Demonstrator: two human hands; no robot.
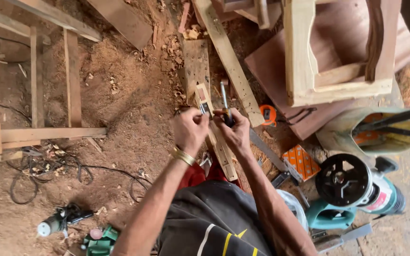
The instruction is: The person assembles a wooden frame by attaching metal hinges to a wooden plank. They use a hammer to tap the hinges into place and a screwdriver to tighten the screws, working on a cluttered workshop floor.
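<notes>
A dirt workshop floor [119, 95] strewn with sawdust and offcuts spreads beneath a woodworker seen from above. A pale timber frame [309, 71] rests on a reddish plywood sheet [271, 71] at upper right, with another wooden frame [34, 95] at left. A teal electric router [352, 189] lies on its side at lower right, near an orange tape measure [267, 114]. A black cable [48, 166] loops across the dirt toward a small power tool [58, 222].

At centre, a narrow wooden strip [217, 137] lies lengthwise under the hands. The left hand [191, 129], a gold bangle [182, 155] at the wrist, has its fingers curled closed on something small at the strip's upper end; what exactly cannot be made out. The right hand [236, 132] has its fingers clamped around a dark-handled chisel-like tool [225, 102], whose blade points away.

The likely risk: with both hands this close together, a slip of the blade off the unclamped strip could cut the left fingers or split the wood.
</notes>
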